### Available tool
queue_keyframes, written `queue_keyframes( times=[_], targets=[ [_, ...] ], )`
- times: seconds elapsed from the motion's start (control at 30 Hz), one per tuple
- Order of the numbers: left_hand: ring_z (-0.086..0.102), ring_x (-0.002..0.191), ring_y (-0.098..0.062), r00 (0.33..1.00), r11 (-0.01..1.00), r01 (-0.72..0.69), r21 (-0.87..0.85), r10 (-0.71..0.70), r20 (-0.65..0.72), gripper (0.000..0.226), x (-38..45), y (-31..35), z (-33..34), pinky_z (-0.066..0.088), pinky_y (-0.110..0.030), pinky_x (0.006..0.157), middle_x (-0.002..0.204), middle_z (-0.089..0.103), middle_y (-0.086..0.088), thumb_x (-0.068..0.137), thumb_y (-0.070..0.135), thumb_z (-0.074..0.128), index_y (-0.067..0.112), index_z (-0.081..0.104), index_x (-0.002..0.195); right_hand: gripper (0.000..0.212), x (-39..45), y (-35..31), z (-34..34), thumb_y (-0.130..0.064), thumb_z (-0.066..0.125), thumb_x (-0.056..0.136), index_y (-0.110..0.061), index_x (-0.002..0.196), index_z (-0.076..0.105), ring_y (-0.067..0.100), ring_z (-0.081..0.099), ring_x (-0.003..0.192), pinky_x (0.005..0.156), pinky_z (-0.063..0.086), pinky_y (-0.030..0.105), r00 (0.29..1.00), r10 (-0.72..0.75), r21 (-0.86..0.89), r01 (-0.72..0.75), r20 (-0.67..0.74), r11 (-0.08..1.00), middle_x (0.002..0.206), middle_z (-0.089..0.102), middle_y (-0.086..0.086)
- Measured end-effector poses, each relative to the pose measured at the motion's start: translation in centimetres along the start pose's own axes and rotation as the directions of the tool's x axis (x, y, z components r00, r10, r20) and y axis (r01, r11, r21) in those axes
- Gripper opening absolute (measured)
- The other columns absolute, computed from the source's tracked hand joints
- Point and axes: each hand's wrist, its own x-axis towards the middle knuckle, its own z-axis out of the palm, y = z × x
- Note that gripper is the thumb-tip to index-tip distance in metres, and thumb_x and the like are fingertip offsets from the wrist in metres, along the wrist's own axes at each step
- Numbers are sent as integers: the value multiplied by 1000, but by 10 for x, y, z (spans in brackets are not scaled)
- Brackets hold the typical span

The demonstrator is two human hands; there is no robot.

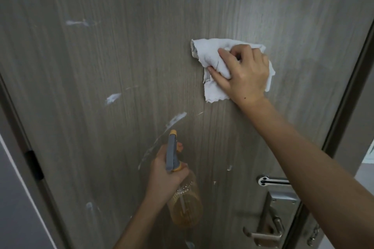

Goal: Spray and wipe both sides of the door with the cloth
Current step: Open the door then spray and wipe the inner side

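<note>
The right hand presses the white cloth flat on the door, near its right edge. The left hand grips the spray bottle lower down. Rub hard across the white marks.

Only one view is given, taken from a wide-angle camera worn on the head. It is aimed forward and slightly downward, close against the door, whose grey wood-grain face fills nearly the whole frame. The door edges are bowed by the lens at lower left and at right. The metal handle is seen at the lower right, and both forearms enter from the bottom.
</note>
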Motion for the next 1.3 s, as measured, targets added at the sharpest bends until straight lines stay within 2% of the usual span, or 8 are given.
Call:
queue_keyframes(
  times=[0.13, 0.33, 0.53, 0.67, 0.93, 1.07, 1.13, 1.3],
  targets=[
    [63, 77, -42, 1000, 1000, 7, 28, -7, -2, 34, 3, -4, -1, 54, -49, 66, 86, 61, -16, 60, 11, 66, 21, 59, 91, 38, 0, 0, 0, -53, 67, 88, -16, 92, 76, 24, 55, 62, 61, 31, 31, 1000, -7, -9, 7, 6, 1000, 78, 64, 6],
    [64, 78, -41, 999, 999, 22, 27, -21, -46, 33, -1, -8, -11, 54, -50, 68, 83, 60, -2, 60, 12, 66, 24, 59, 90, 38, 1, -1, 2, -55, 67, 88, -18, 91, 75, 24, 55, 62, 60, 33, 32, 1000, 9, -36, -9, -5, 999, 78, 64, 6],
    [61, 77, -47, 994, 1000, -4, 24, 7, -106, 37, 1, 1, -48, 52, -53, 66, 91, 59, -20, 62, 12, 67, 31, 60, 93, 37, 23, -26, 13, -54, 68, 88, -17, 92, 75, 26, 59, 68, 64, 35, 33, 994, 101, 0, -101, -33, 995, 82, 65, 8],
    [61, 76, -42, 982, 999, -31, 36, 37, -184, 36, 2, 2, -79, 52, -40, 63, 92, 64, -10, 64, 12, 67, 23, 60, 98, 38, 54, -53, 31, -54, 65, 89, -18, 93, 75, 26, 59, 67, 66, 31, 31, 997, 44, 47, -41, -64, 998, 82, 65, 7],
    [62, 79, -43, 964, 997, -32, 77, 51, -261, 31, 17, 1, -114, 51, -52, 69, 88, 60, -17, 61, 12, 66, 20, 58, 90, 37, 58, -76, 55, -56, 60, 92, -23, 99, 75, 24, 58, 66, 61, 36, 31, 998, -44, -8, 44, -50, 999, 82, 65, 4],
    [65, 78, -39, 957, 996, -7, 94, 34, -289, 27, 25, -1, -117, 51, -51, 69, 77, 58, -5, 59, 13, 66, 20, 57, 84, 37, 56, -76, 56, -56, 59, 93, -23, 100, 75, 24, 58, 68, 63, 36, 31, 999, -34, -28, 33, -40, 999, 83, 65, 5],
    [65, 78, -40, 956, 997, -7, 74, 28, -292, 30, 27, -2, -116, 52, -51, 68, 80, 59, -3, 59, 13, 66, 24, 57, 85, 38, 57, -76, 56, -56, 59, 93, -23, 100, 75, 24, 58, 67, 62, 38, 31, 999, -30, -27, 29, -36, 999, 82, 65, 5],
    [63, 79, -46, 961, 998, -36, 47, 47, -274, 38, 31, 3, -114, 52, -53, 66, 92, 63, -16, 59, 13, 67, 28, 59, 94, 37, 57, -77, 56, -56, 61, 92, -23, 100, 75, 24, 57, 67, 62, 35, 32, 998, -42, -31, 41, -39, 999, 82, 64, 5]
  ],
)
